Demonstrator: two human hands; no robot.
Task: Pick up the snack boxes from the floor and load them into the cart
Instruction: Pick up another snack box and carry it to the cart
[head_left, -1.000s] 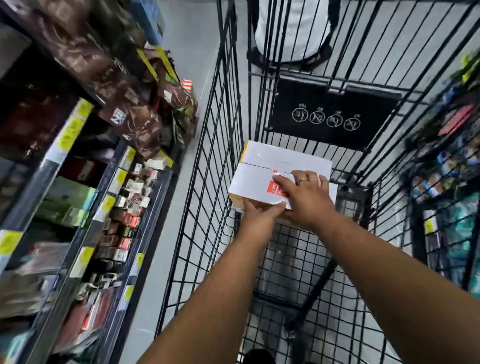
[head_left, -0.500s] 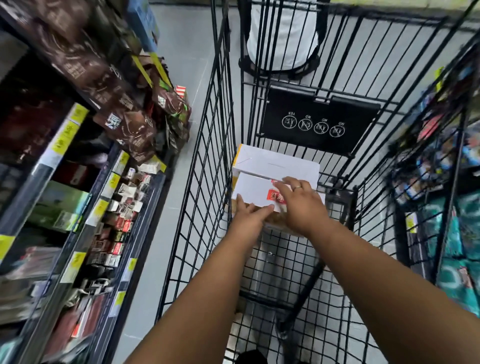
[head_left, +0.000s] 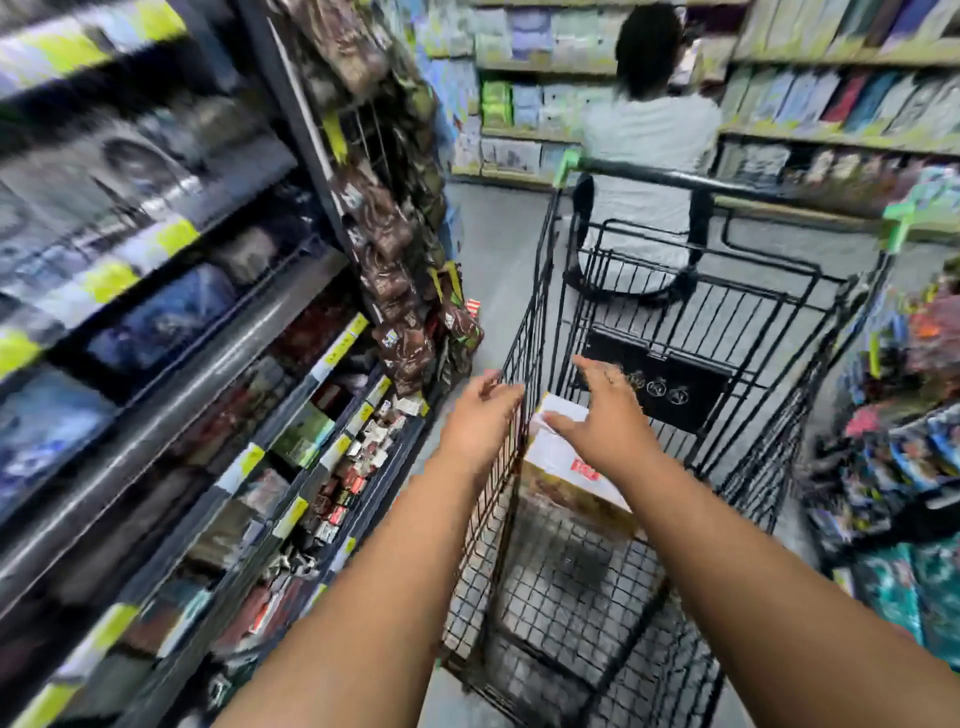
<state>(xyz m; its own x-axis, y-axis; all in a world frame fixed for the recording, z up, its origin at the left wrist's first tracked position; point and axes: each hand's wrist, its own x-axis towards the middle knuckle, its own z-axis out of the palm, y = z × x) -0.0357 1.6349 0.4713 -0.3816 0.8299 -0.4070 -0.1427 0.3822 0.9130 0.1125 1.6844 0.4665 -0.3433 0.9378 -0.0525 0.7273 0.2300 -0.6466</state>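
Both hands have just let go: left hand (head_left: 480, 415) and right hand (head_left: 608, 415) hover spread and empty, and the snack box (head_left: 563, 467) sits loaded inside the cart (head_left: 539, 275).

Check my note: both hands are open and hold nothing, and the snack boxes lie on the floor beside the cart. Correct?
No. The head view shows the snack boxes inside the cart, against its left wall, not on the floor. The left hand and right hand are indeed open and hold nothing.
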